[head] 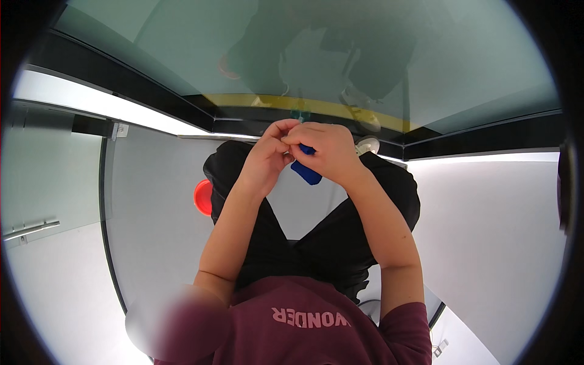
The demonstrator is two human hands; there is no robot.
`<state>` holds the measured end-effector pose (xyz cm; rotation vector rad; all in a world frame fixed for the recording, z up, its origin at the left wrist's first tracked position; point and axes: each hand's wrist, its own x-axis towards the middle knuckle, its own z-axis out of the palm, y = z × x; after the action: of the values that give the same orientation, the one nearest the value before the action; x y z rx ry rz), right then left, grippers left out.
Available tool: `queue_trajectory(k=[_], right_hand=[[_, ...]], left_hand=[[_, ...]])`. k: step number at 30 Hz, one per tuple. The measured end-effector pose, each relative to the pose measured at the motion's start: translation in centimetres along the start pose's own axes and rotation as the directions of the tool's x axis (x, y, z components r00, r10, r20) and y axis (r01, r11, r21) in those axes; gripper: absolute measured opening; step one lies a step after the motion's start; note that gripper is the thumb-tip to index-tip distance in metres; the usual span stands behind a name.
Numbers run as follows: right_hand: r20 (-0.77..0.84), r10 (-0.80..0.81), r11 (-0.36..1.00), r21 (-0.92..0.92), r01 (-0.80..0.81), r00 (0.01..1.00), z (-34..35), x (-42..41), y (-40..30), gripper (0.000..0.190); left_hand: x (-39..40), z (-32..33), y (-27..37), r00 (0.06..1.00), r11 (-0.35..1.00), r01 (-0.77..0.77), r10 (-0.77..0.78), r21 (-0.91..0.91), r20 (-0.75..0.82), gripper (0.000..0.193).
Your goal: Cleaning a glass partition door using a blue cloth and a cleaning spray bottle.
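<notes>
My left hand [269,157] and my right hand [324,150] meet above my knees, their fingertips pinched together near a glass wall. A piece of dark blue cloth [306,174] hangs below my right hand, and part of it shows inside the curl of that hand's fingers. My left fingertips touch the right ones; whether they also grip the cloth or some small thing is hidden by the fingers.
Ahead stands a glass wall [479,54] with a black frame and a yellow strip [237,100]. A red plastic basin [203,197] rests on the floor beside my left knee. To the left is a glass door with a metal handle [32,230]. A white shoe [367,145] shows past my right knee.
</notes>
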<state>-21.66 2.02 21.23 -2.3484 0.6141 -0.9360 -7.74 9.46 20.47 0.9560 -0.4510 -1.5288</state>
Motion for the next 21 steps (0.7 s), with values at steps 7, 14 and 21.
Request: queue_trajectory(k=[7,14,21], right_hand=[[0.046,-0.008,0.989,0.146,0.001,0.999,-0.47,-0.01,0.01,0.012],[0.041,-0.056,0.973,0.226,0.045,0.998,-0.81,0.09,-0.24,0.015],[0.041,-0.062,0.931,0.364,0.043,0.997,-1.01,-0.07,-0.24,0.016]], left_hand=[[-0.22,-0.64,0.11,0.982,0.97,0.136,-0.105,-0.201,0.158,0.05],[-0.41,-0.98,0.1,0.948,0.936,0.226,-0.147,-0.269,0.282,0.056],[-0.6,-0.83,-0.01,0.938,0.943,0.226,-0.142,-0.246,0.317,0.058]])
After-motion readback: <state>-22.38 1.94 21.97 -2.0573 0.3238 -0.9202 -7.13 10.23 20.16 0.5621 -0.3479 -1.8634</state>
